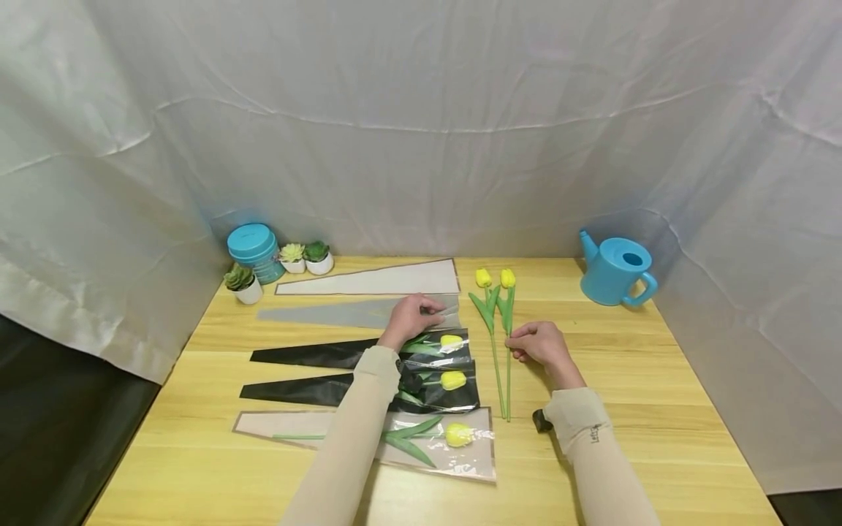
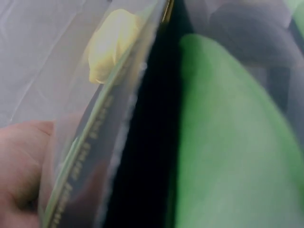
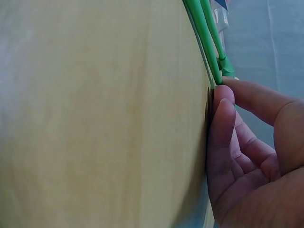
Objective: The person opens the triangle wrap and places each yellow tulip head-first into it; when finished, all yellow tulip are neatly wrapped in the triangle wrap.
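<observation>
Head view: R hand [image 1: 541, 343] pinches the right tulip [image 1: 507, 314] by its stem, just below the leaves; right wrist view shows green stem at the fingertips. Tulip lies on the table [image 1: 658, 424], flower to the back, stem end toward the person, w/ the left tulip [image 1: 492, 321] alongside. L hand [image 1: 411, 318] is at the grey sleeve [image 1: 342, 313], near its wide end, fingers bent; can't tell if film's pinched. Left wrist view's too blurred to settle it.

Handling, best guess: tulip prob. artificial, v. light; stem stiff w/ a bit of bend, leaves soft, flower easily squashed. Best hold = stem below leaves, not petals. Sleeve looks thin, slick & limp, prob. creases easily; best hold = one layer at the wide edge.

Room: lots of bare table to the R of the tulips, out to the can [image 1: 612, 274] at back R. L side's tight: white sleeve [image 1: 395, 281] just behind the grey one, filled black sleeve [image 1: 309, 354] just in front. Tulips' leaves sit v. close, so might snag. Curtain [image 1: 447, 183] walls off the back edge, flowers near it.
</observation>
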`<state>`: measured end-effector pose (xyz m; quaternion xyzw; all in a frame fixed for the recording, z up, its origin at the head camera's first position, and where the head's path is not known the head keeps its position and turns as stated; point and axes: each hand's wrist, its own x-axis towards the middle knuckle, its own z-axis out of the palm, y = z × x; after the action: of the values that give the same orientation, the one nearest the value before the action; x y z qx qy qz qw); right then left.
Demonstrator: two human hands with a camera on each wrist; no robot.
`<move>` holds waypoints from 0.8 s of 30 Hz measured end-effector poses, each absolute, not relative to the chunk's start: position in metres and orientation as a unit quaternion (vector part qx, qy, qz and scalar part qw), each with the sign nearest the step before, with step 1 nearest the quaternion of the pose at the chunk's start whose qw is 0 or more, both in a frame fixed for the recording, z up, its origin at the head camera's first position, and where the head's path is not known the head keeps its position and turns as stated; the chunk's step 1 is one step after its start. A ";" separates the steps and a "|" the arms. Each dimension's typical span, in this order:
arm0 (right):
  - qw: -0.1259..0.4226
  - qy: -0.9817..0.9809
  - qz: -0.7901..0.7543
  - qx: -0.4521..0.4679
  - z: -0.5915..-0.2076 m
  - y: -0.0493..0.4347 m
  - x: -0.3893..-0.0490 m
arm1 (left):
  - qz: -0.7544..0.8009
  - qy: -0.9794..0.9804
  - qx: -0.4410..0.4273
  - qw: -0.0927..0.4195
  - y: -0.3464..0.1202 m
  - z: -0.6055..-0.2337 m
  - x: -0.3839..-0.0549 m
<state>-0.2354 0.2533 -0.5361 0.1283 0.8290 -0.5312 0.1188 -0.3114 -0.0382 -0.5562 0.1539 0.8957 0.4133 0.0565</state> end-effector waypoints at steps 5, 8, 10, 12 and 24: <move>0.117 0.830 -0.531 0.128 -0.537 0.253 -0.235 | 0.436 0.888 0.137 0.058 -0.041 -0.562 -0.312; 0.116 0.826 -0.535 0.130 -0.537 0.254 -0.234 | 0.458 0.878 0.126 0.065 -0.042 -0.563 -0.311; 0.117 0.825 -0.538 0.130 -0.536 0.254 -0.234 | 0.470 0.872 0.123 0.067 -0.043 -0.564 -0.311; 0.118 0.823 -0.540 0.130 -0.537 0.254 -0.233 | 0.484 0.864 0.120 0.071 -0.044 -0.564 -0.311; 0.123 0.820 -0.543 0.132 -0.535 0.254 -0.234 | 0.510 0.850 0.113 0.069 -0.047 -0.562 -0.307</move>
<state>-0.2339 0.2545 -0.5354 0.1318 0.8202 -0.5429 0.1231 -0.3075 -0.0467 -0.5620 0.1126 0.8500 0.5100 0.0691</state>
